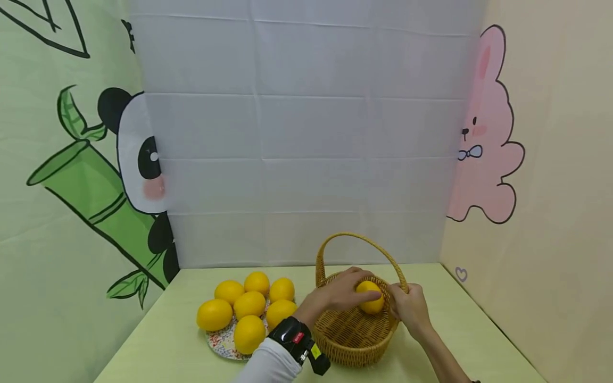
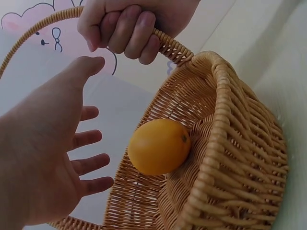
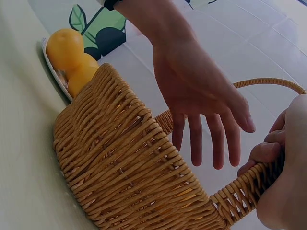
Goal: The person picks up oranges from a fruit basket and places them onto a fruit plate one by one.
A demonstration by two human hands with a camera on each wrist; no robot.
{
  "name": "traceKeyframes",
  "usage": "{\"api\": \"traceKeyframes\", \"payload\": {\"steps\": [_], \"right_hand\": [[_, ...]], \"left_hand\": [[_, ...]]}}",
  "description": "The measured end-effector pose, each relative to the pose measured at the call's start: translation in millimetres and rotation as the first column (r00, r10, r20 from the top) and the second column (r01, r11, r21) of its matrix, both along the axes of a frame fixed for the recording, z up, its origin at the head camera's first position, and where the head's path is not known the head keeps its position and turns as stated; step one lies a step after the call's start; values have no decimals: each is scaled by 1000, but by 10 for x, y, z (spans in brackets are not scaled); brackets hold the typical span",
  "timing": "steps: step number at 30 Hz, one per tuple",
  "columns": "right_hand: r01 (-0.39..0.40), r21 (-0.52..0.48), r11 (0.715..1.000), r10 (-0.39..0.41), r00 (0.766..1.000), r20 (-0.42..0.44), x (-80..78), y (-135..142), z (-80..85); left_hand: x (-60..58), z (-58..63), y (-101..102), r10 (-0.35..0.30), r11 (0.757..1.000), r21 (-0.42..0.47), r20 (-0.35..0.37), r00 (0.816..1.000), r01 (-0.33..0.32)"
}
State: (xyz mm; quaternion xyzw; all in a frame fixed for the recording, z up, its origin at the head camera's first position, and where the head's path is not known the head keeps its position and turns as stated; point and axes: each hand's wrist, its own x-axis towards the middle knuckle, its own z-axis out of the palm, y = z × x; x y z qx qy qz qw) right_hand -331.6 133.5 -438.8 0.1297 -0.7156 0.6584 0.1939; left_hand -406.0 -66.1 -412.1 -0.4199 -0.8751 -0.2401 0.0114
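Note:
A wicker basket (image 1: 354, 355) stands on the table, with one orange (image 1: 369, 307) inside it. My left hand (image 1: 346, 291) hovers over the basket's opening, fingers spread and relaxed. In the left wrist view a gap separates that hand (image 2: 45, 143) from the orange (image 2: 158, 146), which lies against the woven inner wall. My right hand (image 1: 412, 308) grips the basket's arched handle (image 1: 360, 235) low on its right side. Curled fingers wrap round the handle in the left wrist view. From the right wrist, the basket's side (image 3: 124, 158) hides the orange.
Left of the basket, a patterned plate (image 1: 221, 341) holds several more oranges (image 1: 249, 304). A grey-white cloth backdrop (image 1: 306, 133) hangs behind the table. Printed side walls stand to the left and right, with a panda and a rabbit.

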Motion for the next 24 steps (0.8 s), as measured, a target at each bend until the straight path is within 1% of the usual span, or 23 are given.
{"api": "traceKeyframes", "payload": {"steps": [11,13,16,18,20,24], "right_hand": [[16,13,1000,-16,1000,-9,-2,2,-17],[17,15,1000,-17,1000,-6,10,-3,-17],[17,10,1000,-17,1000,-2,30,-13,-14],[18,8,1000,-18,1000,-1,40,-22,-8],[18,3,1000,-18,1000,-1,44,-26,0],[19,-1,1000,-19,1000,-2,44,-30,9]], "left_hand": [[-53,-105,150,58,994,86,86,995,-65],[-70,-142,174,51,990,123,114,992,-65],[-92,-196,218,15,977,206,162,987,-48],[-90,-215,242,3,971,236,184,983,-47],[-79,-229,262,28,969,234,199,980,-76],[-62,-261,298,104,976,170,175,979,-134]]}}
